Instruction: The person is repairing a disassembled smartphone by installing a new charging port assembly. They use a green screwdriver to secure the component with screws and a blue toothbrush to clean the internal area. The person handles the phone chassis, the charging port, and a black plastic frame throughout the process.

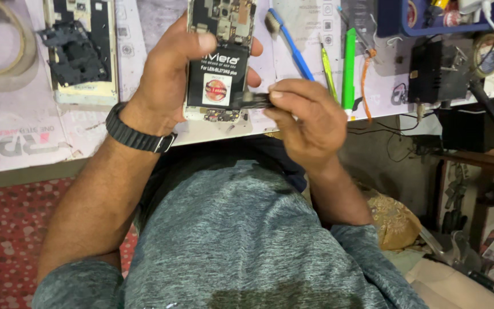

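My left hand (170, 74) grips an opened phone (219, 23) with its back cover off, thumb resting on the black battery (217, 77) that bears a round red sticker. My right hand (304, 117) pinches a small dark strip-like part (255, 101) at the phone's lower right edge, beside the battery. A black watch (138, 136) is on my left wrist. Both hands hover over the near edge of the white bench mat (41, 131).
A second dismantled phone (81, 48) lies at the upper left beside a tape roll (4, 46). A blue brush (290, 43), yellow-green tweezers (328, 68) and a green tool (348, 68) lie to the right. A blue tray (395, 23) and black box (438, 71) stand at far right.
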